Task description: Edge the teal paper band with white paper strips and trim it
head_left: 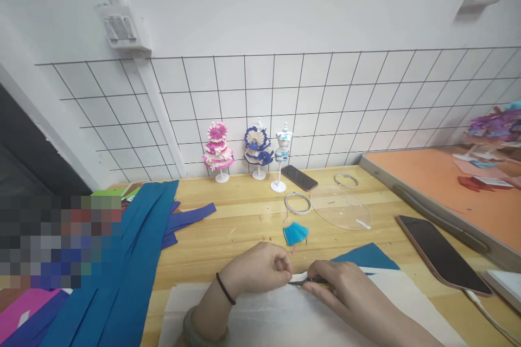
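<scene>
My left hand is closed, its fingertips pinching the end of a small white strip that looks like paper. Facing it, my right hand is closed around scissors; their dark blades point left at the strip, and the handles are mostly hidden by the fingers. Both hands are above a large white sheet on the wooden table. Behind the right hand lies a piece of teal paper. A pleated light-blue paper fan rests just beyond the hands.
Three small dress-form stands, one pink, one navy and one mostly white, stand by the wall. Phones, wire coils and a clear disc lie around. Teal strips cover the left. An orange board sits right.
</scene>
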`<action>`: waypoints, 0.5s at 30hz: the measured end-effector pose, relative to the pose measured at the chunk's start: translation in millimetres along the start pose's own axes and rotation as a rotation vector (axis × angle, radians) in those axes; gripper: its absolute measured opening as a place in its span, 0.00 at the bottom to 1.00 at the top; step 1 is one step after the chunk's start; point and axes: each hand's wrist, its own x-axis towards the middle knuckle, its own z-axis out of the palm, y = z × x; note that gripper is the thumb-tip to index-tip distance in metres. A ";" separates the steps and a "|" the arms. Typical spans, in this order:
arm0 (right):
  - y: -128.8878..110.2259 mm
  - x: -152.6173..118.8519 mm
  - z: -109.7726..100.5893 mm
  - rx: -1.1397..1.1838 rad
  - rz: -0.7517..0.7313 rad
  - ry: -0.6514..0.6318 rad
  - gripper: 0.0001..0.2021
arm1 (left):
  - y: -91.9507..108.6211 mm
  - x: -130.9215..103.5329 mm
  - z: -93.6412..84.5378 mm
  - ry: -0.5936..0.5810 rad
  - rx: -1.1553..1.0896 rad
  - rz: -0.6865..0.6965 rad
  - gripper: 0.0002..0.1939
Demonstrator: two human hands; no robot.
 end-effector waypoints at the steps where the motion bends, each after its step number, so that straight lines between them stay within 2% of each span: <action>1: -0.4 -0.1 -0.2 0.000 -0.002 0.002 0.11 | 0.5 -0.1 0.1 -0.001 0.001 0.001 0.06; 15: 2.3 -0.5 1.4 -0.021 -0.037 0.025 0.11 | 0.7 -2.2 -3.1 -0.025 0.046 -0.023 0.09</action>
